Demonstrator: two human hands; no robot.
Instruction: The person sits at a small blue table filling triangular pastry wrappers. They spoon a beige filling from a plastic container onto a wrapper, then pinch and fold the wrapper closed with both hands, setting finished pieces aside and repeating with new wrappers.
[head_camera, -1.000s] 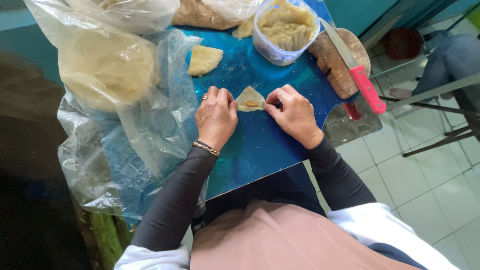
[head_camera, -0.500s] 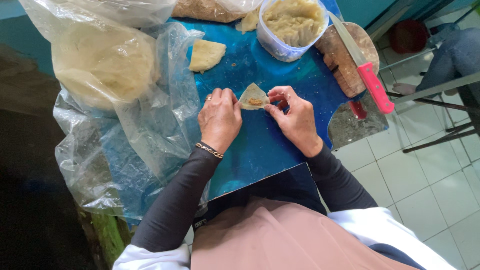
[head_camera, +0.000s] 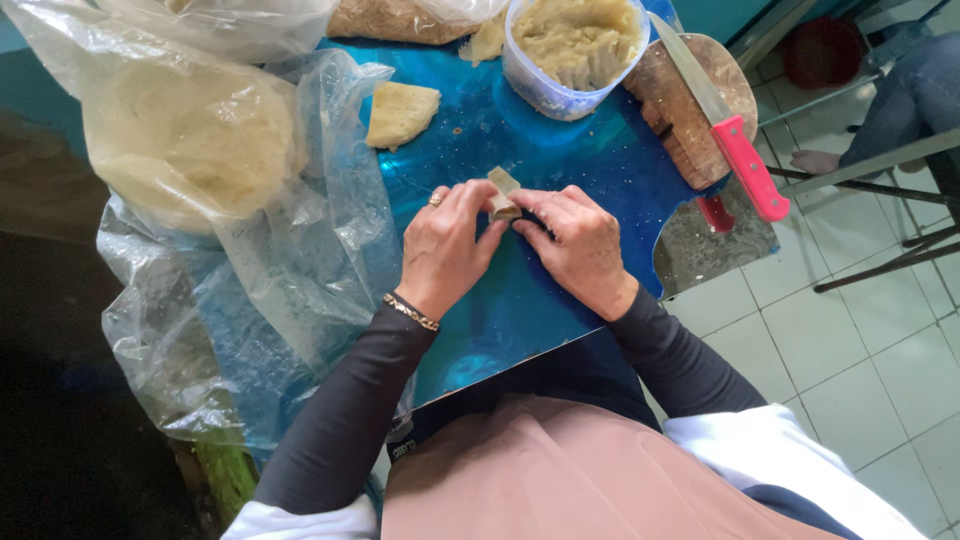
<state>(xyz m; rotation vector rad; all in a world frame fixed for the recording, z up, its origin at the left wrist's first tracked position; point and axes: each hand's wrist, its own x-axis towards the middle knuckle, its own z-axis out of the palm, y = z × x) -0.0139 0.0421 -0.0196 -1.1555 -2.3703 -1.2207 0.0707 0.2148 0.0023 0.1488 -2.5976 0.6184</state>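
Note:
Both hands meet over the blue table top (head_camera: 560, 160). A small folded piece of pale dough (head_camera: 502, 193) is pinched between my left hand (head_camera: 448, 250) and my right hand (head_camera: 575, 245); most of it is hidden by the fingers. My left wrist wears a bracelet and a finger has a ring. A flat, folded dough piece (head_camera: 400, 113) lies on the blue surface beyond my left hand. A clear plastic tub of yellowish filling (head_camera: 575, 50) stands further back.
Large clear plastic bags (head_camera: 190, 150) holding pale dough cover the left side. A knife with a pink handle (head_camera: 725, 130) rests on a round wooden board (head_camera: 690, 110) at the right edge. Tiled floor, chair legs and another person's leg (head_camera: 900, 90) lie to the right.
The dough piece was lying flat and wider between my fingers; now it is folded into a narrower shape and both hands have closed in tighter around it.

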